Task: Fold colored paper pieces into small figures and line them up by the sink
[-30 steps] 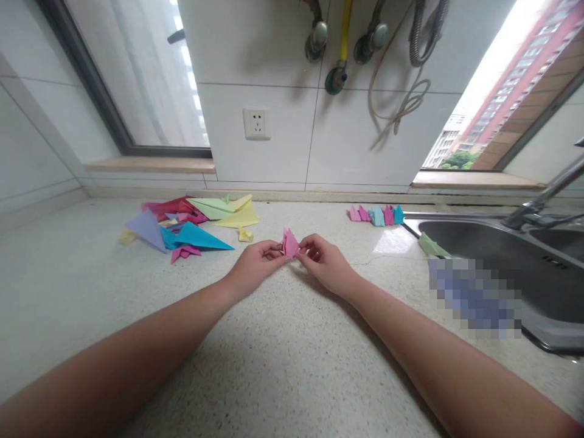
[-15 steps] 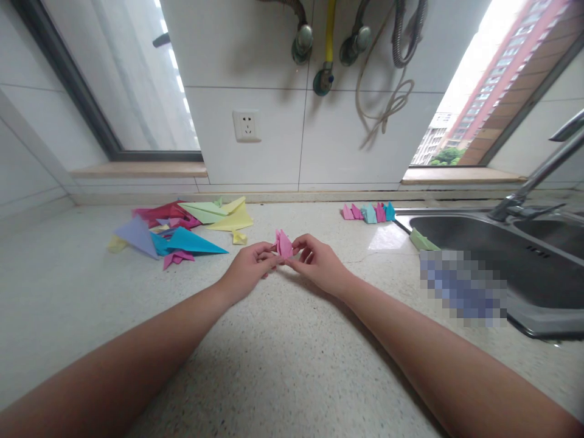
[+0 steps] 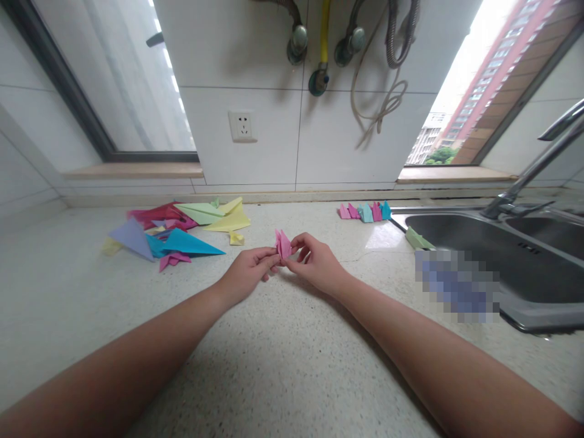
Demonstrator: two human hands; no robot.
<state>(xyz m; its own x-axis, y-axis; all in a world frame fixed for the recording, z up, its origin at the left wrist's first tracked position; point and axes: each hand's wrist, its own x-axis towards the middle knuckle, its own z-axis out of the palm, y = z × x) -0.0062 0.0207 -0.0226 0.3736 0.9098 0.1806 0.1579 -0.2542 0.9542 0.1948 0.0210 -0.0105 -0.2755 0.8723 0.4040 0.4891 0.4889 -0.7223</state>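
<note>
Pink paper (image 3: 283, 244): a small folded piece at the centre of the frame, held upright just above or on the counter (image 3: 283, 365); which of the two I cannot tell.
Left hand (image 3: 246, 271): thumb and forefinger pinch the lower left of the piece; the other fingers curl beneath.
Right hand (image 3: 317, 258): thumb and forefinger close on its right side, the rest bent in towards the palm.
Folded tips: two now stand apart like a V, where a second ago one broad face showed; I judge the folds are being opened or turned, a fine adjustment with neither hand letting go.
View: everything sits a little further left than before, as if the head had turned slightly right.
Paper pile: left of the frame, with a blue dart (image 3: 194, 242), a purple sheet (image 3: 133, 237) and a small yellow piece (image 3: 236, 238) nearest the left hand.
Row of small folded papers (image 3: 365, 213): right of centre, against the wall.
Sink (image 3: 538, 274): right edge, a green paper (image 3: 417, 239) at its near-left corner.
</note>
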